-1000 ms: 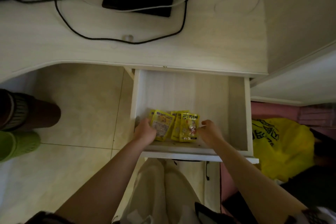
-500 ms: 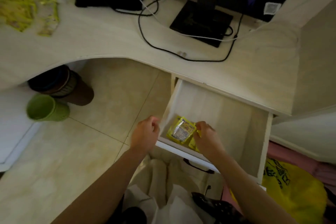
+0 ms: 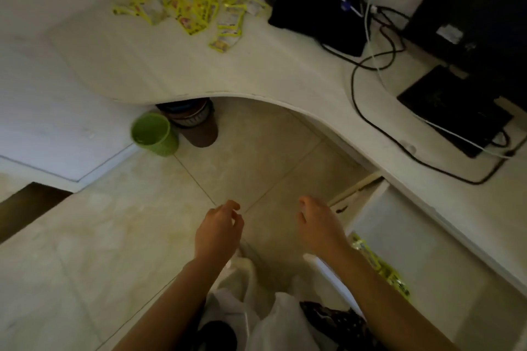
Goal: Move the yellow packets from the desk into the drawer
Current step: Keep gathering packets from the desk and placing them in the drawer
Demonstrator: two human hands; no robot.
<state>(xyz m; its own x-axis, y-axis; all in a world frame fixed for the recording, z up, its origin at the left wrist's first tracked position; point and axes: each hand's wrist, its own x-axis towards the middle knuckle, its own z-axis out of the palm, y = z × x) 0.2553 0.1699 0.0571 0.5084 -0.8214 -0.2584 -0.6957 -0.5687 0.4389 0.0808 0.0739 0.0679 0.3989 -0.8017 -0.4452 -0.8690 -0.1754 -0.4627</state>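
The yellow packets (image 3: 188, 0) lie in a loose heap at the far left of the surface (image 3: 176, 65), some overlapping, a few strays trailing toward the near edge at the heap's right. A few more yellow packets in the drawer (image 3: 382, 268) show along its near-left side, partly hidden behind the right forearm. The drawer (image 3: 413, 236) is pulled out under the surface's right part, pale inside. Both hands hang over the floor tiles, just left of the drawer, well apart from the heap. Left hand (image 3: 218, 232): fingers loosely curled, grip relaxed & holding nothing. Right hand (image 3: 320, 229): back of hand up, fingers bent downward, nothing seen in its grip; it's just beside the drawer's left front corner but I can't tell if it touches. On the surface, right of the heap, sits a black bag (image 3: 310, 3) w/ a white cable across it; black cables (image 3: 370, 111) loop toward a flat black monitor base (image 3: 453, 105) and a dark monitor (image 3: 479, 3) at the far right. Under the surface's curved edge, on the floor, a green cup-like bin (image 3: 154, 134) stands touching or just beside a brown container (image 3: 196, 125). White plastic bags (image 3: 256, 308) lie near the person's lap, btm centre.
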